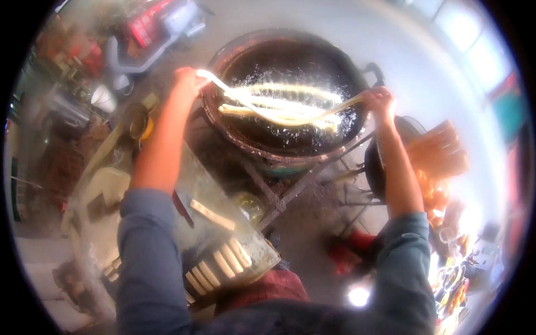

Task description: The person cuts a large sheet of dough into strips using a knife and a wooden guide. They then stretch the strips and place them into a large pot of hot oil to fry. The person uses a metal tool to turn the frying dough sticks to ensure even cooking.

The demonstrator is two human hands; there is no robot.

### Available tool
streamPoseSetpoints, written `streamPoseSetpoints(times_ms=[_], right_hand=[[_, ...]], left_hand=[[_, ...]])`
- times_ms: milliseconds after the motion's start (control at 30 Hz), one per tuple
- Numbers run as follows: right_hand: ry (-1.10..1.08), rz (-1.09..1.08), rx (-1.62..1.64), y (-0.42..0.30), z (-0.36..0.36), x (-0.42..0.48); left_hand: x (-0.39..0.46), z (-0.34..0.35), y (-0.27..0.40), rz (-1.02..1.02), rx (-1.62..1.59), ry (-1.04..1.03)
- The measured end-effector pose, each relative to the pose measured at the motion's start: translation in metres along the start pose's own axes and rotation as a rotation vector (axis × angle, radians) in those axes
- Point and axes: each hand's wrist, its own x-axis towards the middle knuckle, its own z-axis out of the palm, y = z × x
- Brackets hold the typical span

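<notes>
My left hand [190, 83] pinches one end of a long, stretched dough strip [289, 122], and my right hand [380, 101] has the other end. Between them the strip sags in a curve over a large round pan [240, 145] of dark oil [284, 63]. Several pale dough sticks [293, 88] lie in the bubbling oil behind and beneath it. Glare hides whether the strip's lowest part touches the oil. My left hand is above the pan's left rim, my right hand by its right rim.
At lower left, a work table [213, 180] carries several cut dough pieces [226, 259], one separate dough piece [212, 214] and a thin dark red bar [183, 209]. Golden fried dough sticks [437, 148] are stacked at right near a dark round vessel [372, 167]. Crossed metal supports [278, 203] stand below the pan.
</notes>
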Motion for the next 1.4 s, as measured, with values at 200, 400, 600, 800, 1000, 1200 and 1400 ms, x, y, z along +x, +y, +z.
streamPoseSetpoints(times_ms=[200, 400, 600, 800, 1000, 1200, 1400], right_hand=[[0.056, -0.063, -0.063, 0.012, -0.002, 0.077], [0.126, -0.15, -0.59, 0.034, 0.046, 0.147], [-0.095, -0.46, -1.067, 0.038, 0.071, 0.138], [-0.045, -0.86, -1.181, 0.075, 0.057, 0.141], [-0.215, -0.932, -0.494, -0.03, 0.062, 0.043], [-0.455, -0.244, -0.124, -0.134, 0.063, -0.268], [-0.688, 0.403, -0.005, -0.061, 0.163, -0.443]], left_hand=[[-0.009, 0.084, 0.09, -0.248, -0.255, 0.307], [0.028, 0.12, 0.038, 0.105, 0.441, 0.346], [-0.005, 0.157, 0.019, 0.177, 0.641, 0.223], [-0.021, 0.163, 0.025, 0.078, 0.799, -0.018], [-0.04, 0.067, 0.02, 0.391, 0.894, -0.259], [-0.208, -0.089, 0.111, 0.335, 0.677, -0.18], [-0.378, -0.168, -0.018, -0.116, 0.474, -0.145]])
